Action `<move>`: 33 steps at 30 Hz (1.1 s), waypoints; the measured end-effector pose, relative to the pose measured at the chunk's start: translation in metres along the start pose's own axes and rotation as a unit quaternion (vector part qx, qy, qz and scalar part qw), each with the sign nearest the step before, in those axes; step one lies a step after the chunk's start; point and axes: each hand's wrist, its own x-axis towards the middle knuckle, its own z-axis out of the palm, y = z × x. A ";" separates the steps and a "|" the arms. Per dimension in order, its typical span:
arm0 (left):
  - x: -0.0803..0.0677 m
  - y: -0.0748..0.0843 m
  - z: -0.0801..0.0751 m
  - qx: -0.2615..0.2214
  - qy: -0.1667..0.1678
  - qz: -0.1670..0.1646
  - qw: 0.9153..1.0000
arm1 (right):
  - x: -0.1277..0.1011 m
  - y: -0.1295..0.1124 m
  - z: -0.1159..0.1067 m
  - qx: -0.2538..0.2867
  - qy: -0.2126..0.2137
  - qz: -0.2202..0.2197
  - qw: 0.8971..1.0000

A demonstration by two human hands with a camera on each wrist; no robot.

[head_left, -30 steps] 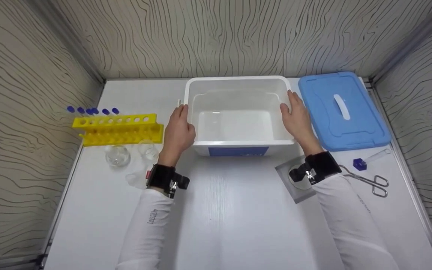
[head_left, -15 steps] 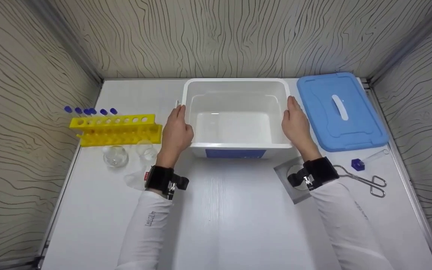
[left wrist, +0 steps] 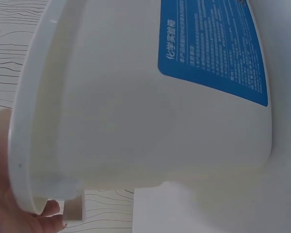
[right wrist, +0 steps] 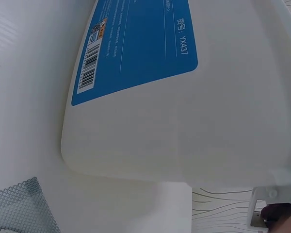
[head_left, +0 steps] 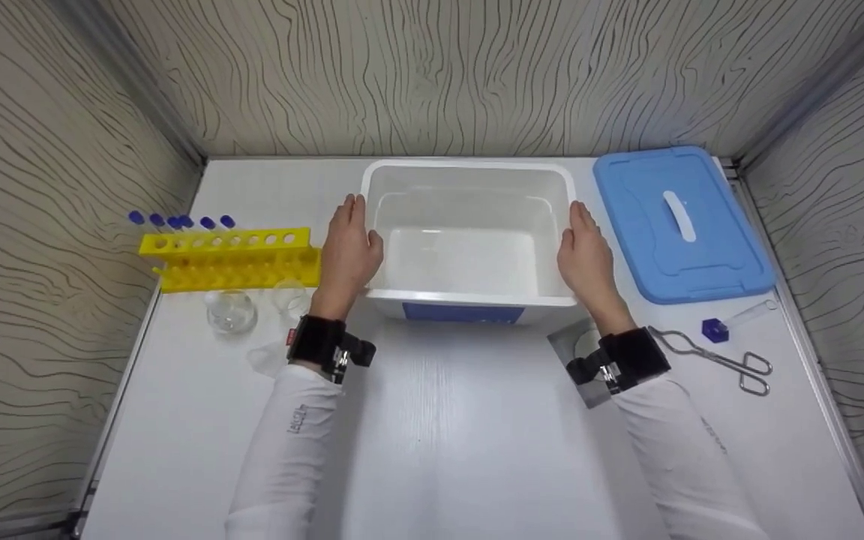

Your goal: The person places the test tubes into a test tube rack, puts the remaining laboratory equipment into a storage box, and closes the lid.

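Positions refer to the white bin [head_left: 469, 299], which is at the far part of the table [head_left: 432, 450]; whether its base makes full contact cannot be confirmed. In front of the bin's right corner lies a wire gauze [head_left: 565, 348], partly hidden; metal tongs [head_left: 732, 364] lie further right. In front of its left corner stands a round flask [head_left: 231, 316]. The bin's front wall carries a blue label [head_left: 462, 313].

The left grip [head_left: 349, 255] holds the bin's left side; the right grip [head_left: 587, 259] holds its right side: thumbs at the rim, fingers along the outside.

Handling: the bin is probably plastic, fairly stiff and light for its bulk. Its smooth walls may slip. Take hold under the rim, midway along both short sides. Avoid one-sided lifting, which would likely tilt it.

Left of the bin stands a yellow rack [head_left: 237, 280]; right of it lies a blue lid [head_left: 649, 240]. Behind it rises a patterned panel [head_left: 469, 82].
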 end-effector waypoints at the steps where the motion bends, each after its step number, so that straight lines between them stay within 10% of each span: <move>1: 0.002 -0.001 0.000 0.000 0.000 -0.001 1.000 | 0.000 0.000 0.000 0.000 0.000 -0.001 1.000; 33: -0.006 -0.012 0.006 0.011 0.019 0.008 1.000 | 0.006 -0.003 -0.009 0.037 0.002 -0.006 0.999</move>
